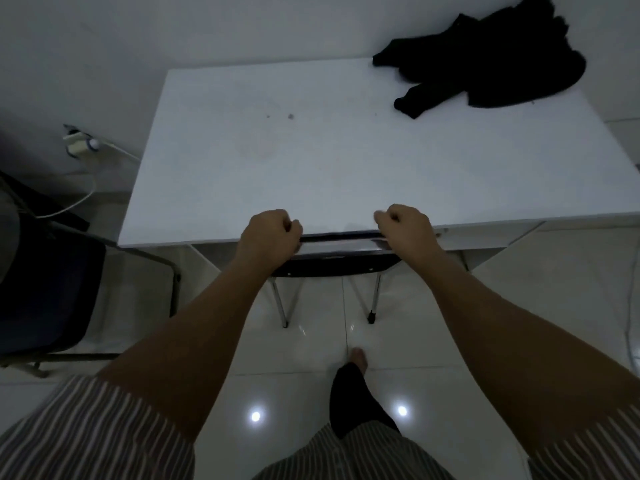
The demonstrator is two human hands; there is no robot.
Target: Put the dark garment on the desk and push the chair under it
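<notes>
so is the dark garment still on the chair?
No, the dark garment lies on the desk at its far right corner, while both hands grip the chair back.

No readable text, label, brand, no. or sign anywhere in view — white rectangular desk top (pixel 311 161) is blank apart from a few small marks, crumpled dark fabric garment (pixel 491 60) shows no tag or print, white plug at the wall (pixel 81 143) too small & blurred to read.
</notes>
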